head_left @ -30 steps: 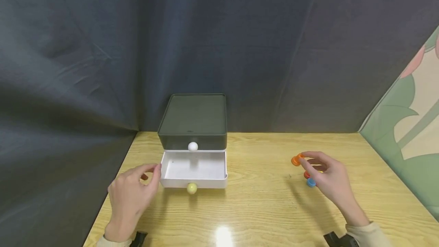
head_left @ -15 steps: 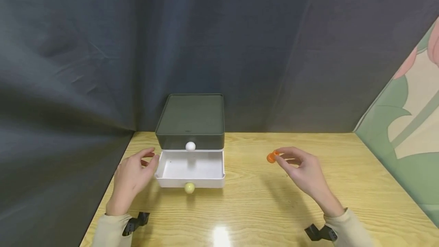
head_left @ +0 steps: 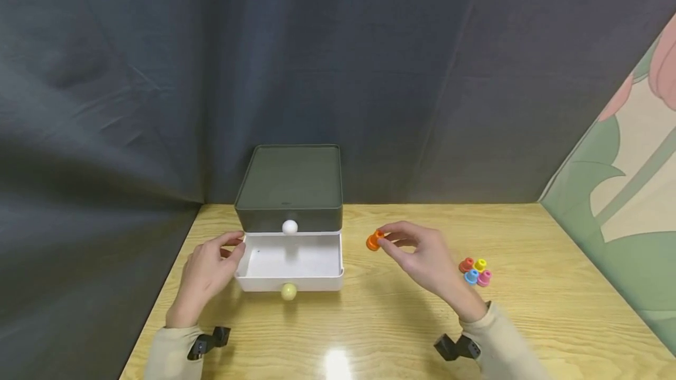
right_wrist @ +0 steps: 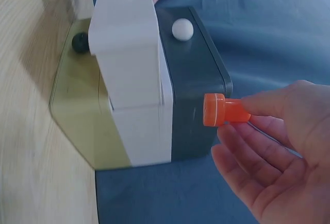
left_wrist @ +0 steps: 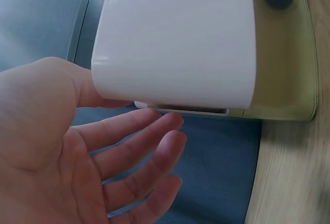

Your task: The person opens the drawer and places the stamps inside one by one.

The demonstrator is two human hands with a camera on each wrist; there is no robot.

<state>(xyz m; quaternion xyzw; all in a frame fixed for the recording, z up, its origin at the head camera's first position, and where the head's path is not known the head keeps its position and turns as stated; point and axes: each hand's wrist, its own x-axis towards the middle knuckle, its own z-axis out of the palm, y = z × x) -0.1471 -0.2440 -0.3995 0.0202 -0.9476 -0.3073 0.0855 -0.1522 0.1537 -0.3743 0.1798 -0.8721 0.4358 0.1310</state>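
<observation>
My right hand [head_left: 422, 254] pinches a small orange toy stamp [right_wrist: 215, 110] by its narrow neck between thumb and fingers, its wide end pointing away from the palm. In the head view it hovers just right of the pulled-out white drawer [head_left: 289, 283]. That drawer has a yellow knob [head_left: 289, 292] and nothing inside. My left hand [head_left: 208, 271] is at the drawer's left side; its thumb reaches behind the white front in the left wrist view, while the fingers [left_wrist: 136, 159] spread loosely below. The drawer belongs to a mini chest [head_left: 290, 177] with a dark green top section.
Several stamps in red, yellow, blue and pink [head_left: 479, 265] stand clustered on the wooden table [head_left: 391, 321] at the right. An olive bottom drawer [right_wrist: 77, 95] with a black knob sits beneath the white one. Dark cloth [head_left: 369, 75] hangs behind the chest.
My right hand has carried the orange stamp leftward, from beside the other stamps toward the drawer. The left hand stays near the drawer's left side, and the whole head view has shifted slightly.
</observation>
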